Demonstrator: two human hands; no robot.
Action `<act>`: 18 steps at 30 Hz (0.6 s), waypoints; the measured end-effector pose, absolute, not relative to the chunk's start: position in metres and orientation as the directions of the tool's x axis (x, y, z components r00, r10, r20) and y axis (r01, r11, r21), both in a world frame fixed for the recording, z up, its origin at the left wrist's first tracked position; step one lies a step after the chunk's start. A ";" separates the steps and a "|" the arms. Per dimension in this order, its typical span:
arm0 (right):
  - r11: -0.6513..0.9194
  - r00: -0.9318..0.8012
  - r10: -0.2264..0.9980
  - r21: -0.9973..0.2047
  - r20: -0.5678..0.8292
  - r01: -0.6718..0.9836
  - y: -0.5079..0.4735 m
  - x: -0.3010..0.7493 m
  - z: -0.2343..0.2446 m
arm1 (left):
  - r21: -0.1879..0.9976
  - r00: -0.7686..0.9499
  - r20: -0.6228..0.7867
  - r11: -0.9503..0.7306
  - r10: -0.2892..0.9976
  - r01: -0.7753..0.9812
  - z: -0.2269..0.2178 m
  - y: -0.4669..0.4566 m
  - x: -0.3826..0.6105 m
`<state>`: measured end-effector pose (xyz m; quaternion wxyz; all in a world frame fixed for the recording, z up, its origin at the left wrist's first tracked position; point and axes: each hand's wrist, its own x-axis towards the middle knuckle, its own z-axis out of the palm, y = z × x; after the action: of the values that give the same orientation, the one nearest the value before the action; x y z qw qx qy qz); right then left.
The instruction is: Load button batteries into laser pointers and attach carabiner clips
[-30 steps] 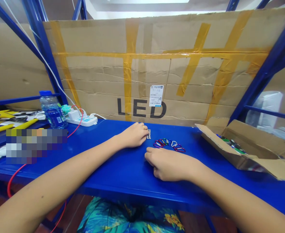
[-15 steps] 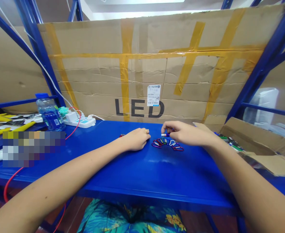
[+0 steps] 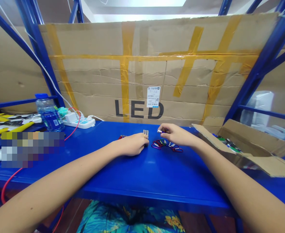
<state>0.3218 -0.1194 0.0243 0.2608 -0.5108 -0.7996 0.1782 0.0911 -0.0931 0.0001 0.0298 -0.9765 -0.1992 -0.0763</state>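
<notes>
Small silver-ended cylinder: held in the right hand, near the table's far edge, roughly mid-length. Thumb and fingertips closed on it; silver end exposed, pointing left. Compared with half a second ago, it is a little further left, closer to the block of small silver pieces.

Block: more of it now shows, the left hand having drawn slightly toward the near edge. Left fingers curled down over the block's near side; cannot tell whether they grip anything or touch it. Reading: held cylinder and block are now near each other, both in view, still apart.

Carabiners: in an arc on the near side of the right hand, apparently undisturbed. Red item: partly hidden behind the left hand.

Further out: open cardboard box toward the right end of the blue table; bottle and power strip by the far left corner.
</notes>
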 end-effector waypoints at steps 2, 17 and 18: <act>0.412 -0.335 0.910 -0.614 0.244 0.673 -0.118 0.320 0.020 | 0.010 0.913 0.170 -0.927 0.370 0.374 0.002 -0.094 0.088; 0.418 -0.439 0.886 -0.666 0.148 0.618 -0.125 0.310 0.022 | -0.170 0.849 0.178 -0.834 0.497 0.524 0.003 -0.095 0.086; 0.413 -0.438 0.888 -0.670 0.144 0.617 -0.125 0.310 0.022 | -0.139 0.840 0.165 -0.831 0.516 0.538 0.003 -0.096 0.087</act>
<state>0.3102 -0.1247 0.0217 0.2485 -0.4685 -0.8028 0.2724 0.0868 -0.0957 0.0033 0.0901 -0.9550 -0.2759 -0.0604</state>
